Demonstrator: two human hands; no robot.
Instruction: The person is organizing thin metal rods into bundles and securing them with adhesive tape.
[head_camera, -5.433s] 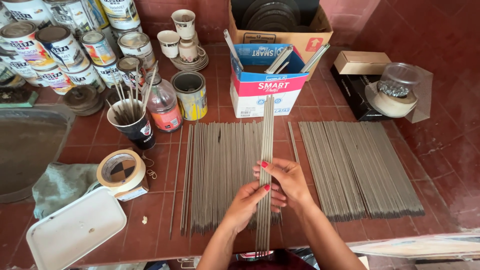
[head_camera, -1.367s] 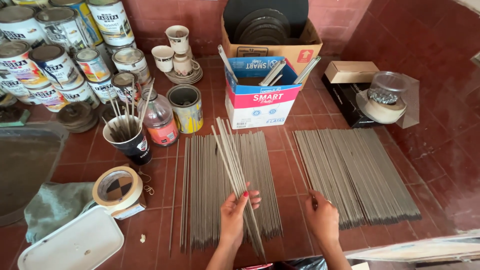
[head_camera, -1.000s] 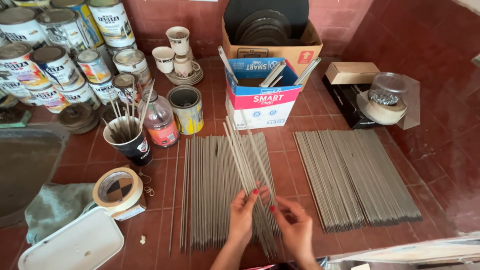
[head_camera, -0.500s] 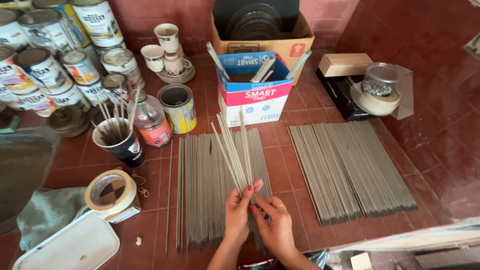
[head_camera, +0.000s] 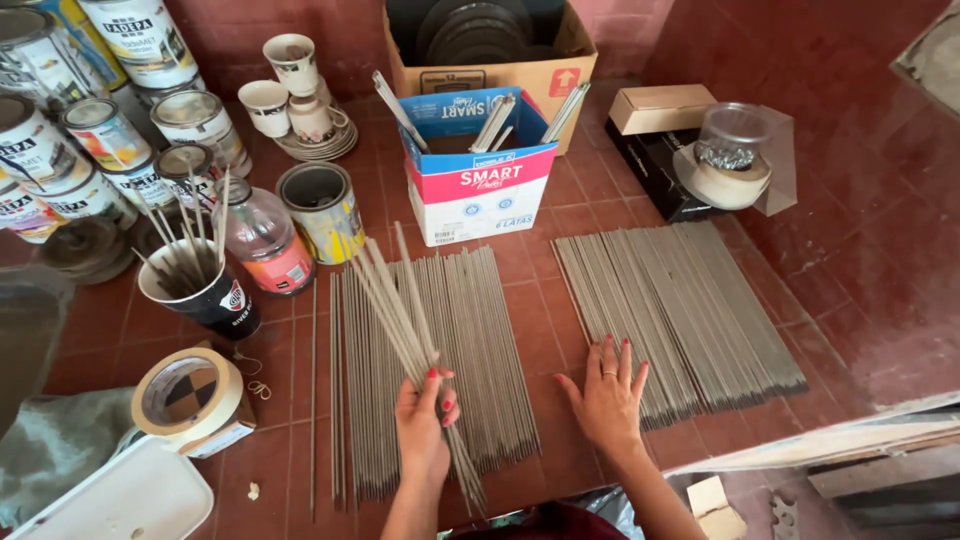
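Observation:
My left hand (head_camera: 424, 421) grips a bundle of thin grey sticks (head_camera: 392, 303) that slants up to the left over a flat row of the same sticks (head_camera: 478, 330) on the red tiled floor. My right hand (head_camera: 606, 394) lies flat and open, fingers spread, on the tiles at the near left corner of a second row of grey sticks (head_camera: 690, 300). It holds nothing.
A blue and red carton (head_camera: 478, 170) with sticks in it stands behind the rows, a brown box (head_camera: 490, 50) behind that. A black cup with sticks (head_camera: 200, 290), a bottle (head_camera: 262, 240), paint cans (head_camera: 95, 140), a tape roll (head_camera: 190, 395) and a white lid (head_camera: 105, 495) lie left.
My right hand let go of the bundle and moved right onto the floor by the second row. My left hand keeps the bundle, now tilted further left.

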